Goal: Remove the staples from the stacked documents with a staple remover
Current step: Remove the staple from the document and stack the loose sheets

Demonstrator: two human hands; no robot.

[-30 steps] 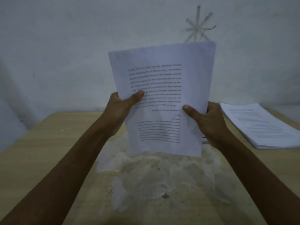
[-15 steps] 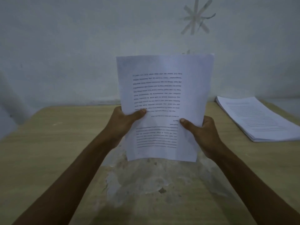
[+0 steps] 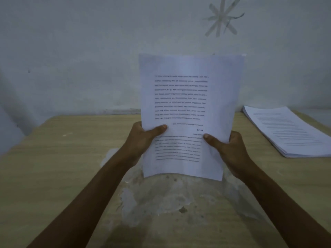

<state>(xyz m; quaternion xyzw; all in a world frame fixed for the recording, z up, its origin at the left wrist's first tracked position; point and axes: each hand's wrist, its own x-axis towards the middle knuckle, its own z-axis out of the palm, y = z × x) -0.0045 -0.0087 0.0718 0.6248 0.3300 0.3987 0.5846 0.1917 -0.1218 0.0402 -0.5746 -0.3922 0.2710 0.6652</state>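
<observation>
Through the head camera: holding a document (image 3: 191, 108) upright over the table (image 3: 62, 167), print upside down. Pinching its left edge with the left hand (image 3: 141, 140), thumb flat on the front, other fingers hidden behind the page. Pinching its right edge likewise with the right hand (image 3: 231, 151), thumb on the print. With a stack (image 3: 290, 131) of printed sheets lying flat on the table at the right, well apart. Behind, on the wall (image 3: 89, 51), crossed strips of tape (image 3: 222, 17).
</observation>
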